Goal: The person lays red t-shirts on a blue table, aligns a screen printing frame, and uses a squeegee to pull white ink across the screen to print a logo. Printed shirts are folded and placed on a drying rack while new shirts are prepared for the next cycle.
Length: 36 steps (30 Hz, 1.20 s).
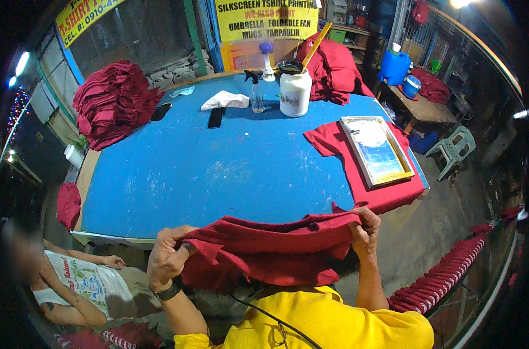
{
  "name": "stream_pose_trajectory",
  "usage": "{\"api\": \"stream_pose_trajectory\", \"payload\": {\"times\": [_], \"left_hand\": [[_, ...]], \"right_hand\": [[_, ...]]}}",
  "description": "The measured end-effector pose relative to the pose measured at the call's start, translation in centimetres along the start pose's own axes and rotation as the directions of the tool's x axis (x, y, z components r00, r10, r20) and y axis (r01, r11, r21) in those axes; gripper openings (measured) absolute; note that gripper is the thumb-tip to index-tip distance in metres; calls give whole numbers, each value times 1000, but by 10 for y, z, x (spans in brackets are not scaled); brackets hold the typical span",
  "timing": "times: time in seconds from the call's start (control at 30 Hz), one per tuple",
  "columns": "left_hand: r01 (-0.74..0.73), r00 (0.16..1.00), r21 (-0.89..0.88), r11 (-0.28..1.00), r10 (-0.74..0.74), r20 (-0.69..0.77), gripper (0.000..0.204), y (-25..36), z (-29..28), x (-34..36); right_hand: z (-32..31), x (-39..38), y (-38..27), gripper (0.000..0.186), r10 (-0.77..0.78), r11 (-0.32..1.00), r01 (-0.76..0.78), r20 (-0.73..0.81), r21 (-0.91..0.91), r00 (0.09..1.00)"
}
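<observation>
A dark red T-shirt (270, 244) is stretched between my two hands in front of my body, at the near edge of the blue table (218, 168). My left hand (170, 256) is closed on its left end, with a dark watch at the wrist. At the other end my right hand (366, 230) grips the cloth, thumb on top. The fabric hangs in folds below both fists. Just beyond my right hand, a framed printing screen (376, 152) rests on another red shirt (340, 139) laid over the table's right corner.
A tall pile of red shirts (110, 104) stands at the far left, another (331, 70) at the far right. Between them are a white tub (295, 93), a spray bottle (257, 96), a white cloth (225, 100) and a phone (216, 118). A person (84, 279) sits at lower left.
</observation>
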State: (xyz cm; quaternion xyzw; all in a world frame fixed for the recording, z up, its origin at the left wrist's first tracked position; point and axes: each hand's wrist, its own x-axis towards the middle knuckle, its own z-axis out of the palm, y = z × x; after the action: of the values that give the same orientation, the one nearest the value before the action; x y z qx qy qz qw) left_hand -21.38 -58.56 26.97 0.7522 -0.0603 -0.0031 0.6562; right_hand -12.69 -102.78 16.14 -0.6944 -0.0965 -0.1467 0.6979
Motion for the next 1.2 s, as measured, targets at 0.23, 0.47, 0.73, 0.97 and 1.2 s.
{"api": "stream_pose_trajectory", "payload": {"times": [0.23, 0.47, 0.73, 0.97, 1.2], "left_hand": [[-130, 990, 115, 985, 134, -31, 24, 39, 10, 39], [73, 949, 287, 955, 21, -314, 29, -107, -39, 176], [508, 746, 626, 592, 62, -663, 34, -343, -8, 215], [625, 696, 527, 576, -106, -710, 35, -301, 6, 217], [563, 710, 563, 605, -5, -704, 35, -313, 5, 216]], "right_hand": [[16, 32, 11, 14, 41, 997, -42, -10, -72, 999], [30, 171, 42, 64, 195, 875, 5, 362, -484, 912], [40, 411, 70, 109, 269, 845, -56, 334, -532, 903], [23, 580, 155, 117, 349, 680, -120, 176, -723, 920], [-2, 664, 245, 94, -56, 493, 254, 261, -832, 964]]}}
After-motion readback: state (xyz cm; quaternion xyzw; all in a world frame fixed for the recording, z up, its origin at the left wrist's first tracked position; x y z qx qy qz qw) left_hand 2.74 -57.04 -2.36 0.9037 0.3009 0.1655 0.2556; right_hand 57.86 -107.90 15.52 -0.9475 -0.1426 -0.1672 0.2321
